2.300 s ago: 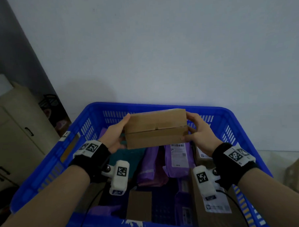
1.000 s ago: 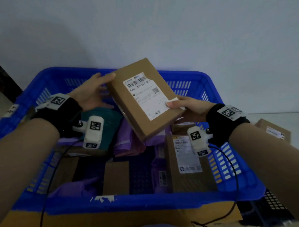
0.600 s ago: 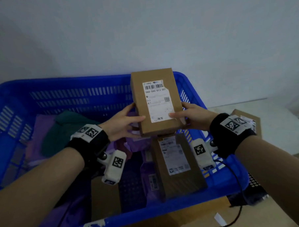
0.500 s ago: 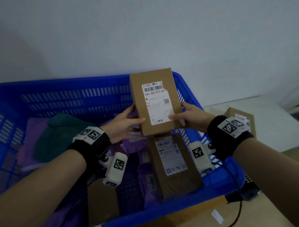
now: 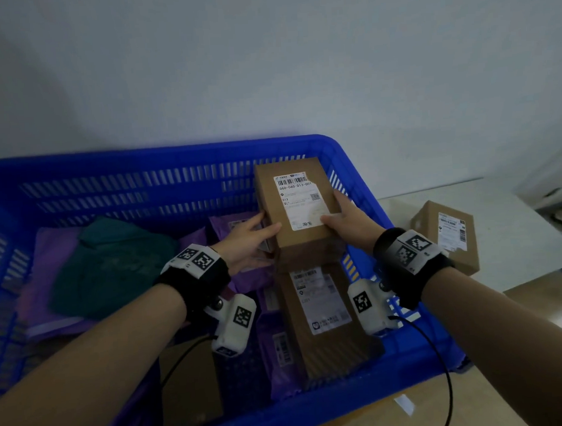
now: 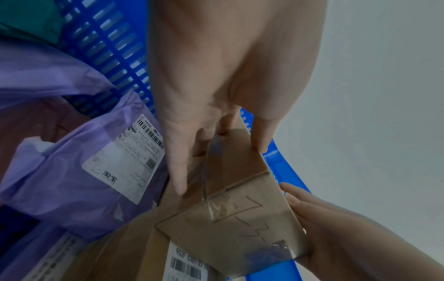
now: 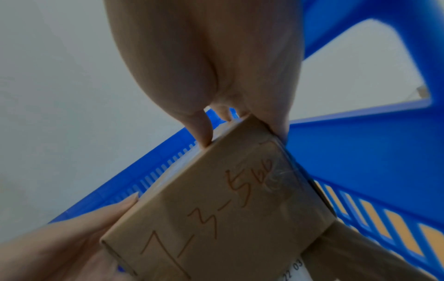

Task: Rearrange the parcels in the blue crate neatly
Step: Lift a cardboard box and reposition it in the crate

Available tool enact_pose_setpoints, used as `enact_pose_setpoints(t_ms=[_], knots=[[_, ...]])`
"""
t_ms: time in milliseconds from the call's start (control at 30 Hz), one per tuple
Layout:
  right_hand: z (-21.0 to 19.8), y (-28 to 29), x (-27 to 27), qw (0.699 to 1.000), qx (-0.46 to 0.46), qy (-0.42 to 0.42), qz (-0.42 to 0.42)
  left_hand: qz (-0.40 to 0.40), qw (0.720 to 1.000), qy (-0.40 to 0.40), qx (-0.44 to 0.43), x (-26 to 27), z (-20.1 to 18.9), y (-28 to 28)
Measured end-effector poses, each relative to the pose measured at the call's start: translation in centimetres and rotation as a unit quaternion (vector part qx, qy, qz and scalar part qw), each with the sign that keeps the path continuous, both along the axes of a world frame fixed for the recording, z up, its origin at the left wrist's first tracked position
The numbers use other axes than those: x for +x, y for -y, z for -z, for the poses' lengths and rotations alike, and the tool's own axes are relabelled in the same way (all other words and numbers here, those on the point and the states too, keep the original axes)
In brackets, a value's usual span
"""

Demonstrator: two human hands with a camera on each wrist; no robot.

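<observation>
A brown cardboard parcel [image 5: 295,205] with a white label facing up is held between both hands, low in the far right corner of the blue crate [image 5: 161,160]. My left hand [image 5: 252,240] grips its left side, thumb on top and fingers underneath. My right hand [image 5: 344,219] grips its right side the same way. The wrist views show the parcel's near end [image 6: 230,222] [image 7: 216,214] with handwriting, my left hand [image 6: 216,148] and right hand [image 7: 242,129] pinching its edges. A longer labelled box [image 5: 322,311] lies just nearer, along the crate's right wall.
Purple mailer bags [image 5: 242,234] [image 6: 100,161] and a dark teal bag [image 5: 114,262] fill the crate's left and middle. A flat brown box [image 5: 190,387] lies near the front wall. Another labelled box [image 5: 448,234] sits outside on the surface to the right.
The parcel was turned from edge-on to label-up, carried to the crate's right side, then lowered into the far right corner. Both hands kept hold of it throughout.
</observation>
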State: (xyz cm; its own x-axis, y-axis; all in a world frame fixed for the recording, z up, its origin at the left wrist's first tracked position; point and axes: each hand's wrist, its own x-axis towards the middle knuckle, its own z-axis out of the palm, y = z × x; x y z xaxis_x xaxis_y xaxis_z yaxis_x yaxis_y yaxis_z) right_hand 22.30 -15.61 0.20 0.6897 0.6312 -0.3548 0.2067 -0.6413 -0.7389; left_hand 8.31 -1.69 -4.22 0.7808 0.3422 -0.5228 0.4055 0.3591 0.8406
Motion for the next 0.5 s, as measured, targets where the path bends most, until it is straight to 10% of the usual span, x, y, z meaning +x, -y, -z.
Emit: enact_pose_setpoints(t_ms=[500], knots=[[0.1,-1.4,0.0,0.966,-0.16,0.169,-0.112,-0.004,1.0,-0.005,-0.024,-0.1,-0.3,1.6]])
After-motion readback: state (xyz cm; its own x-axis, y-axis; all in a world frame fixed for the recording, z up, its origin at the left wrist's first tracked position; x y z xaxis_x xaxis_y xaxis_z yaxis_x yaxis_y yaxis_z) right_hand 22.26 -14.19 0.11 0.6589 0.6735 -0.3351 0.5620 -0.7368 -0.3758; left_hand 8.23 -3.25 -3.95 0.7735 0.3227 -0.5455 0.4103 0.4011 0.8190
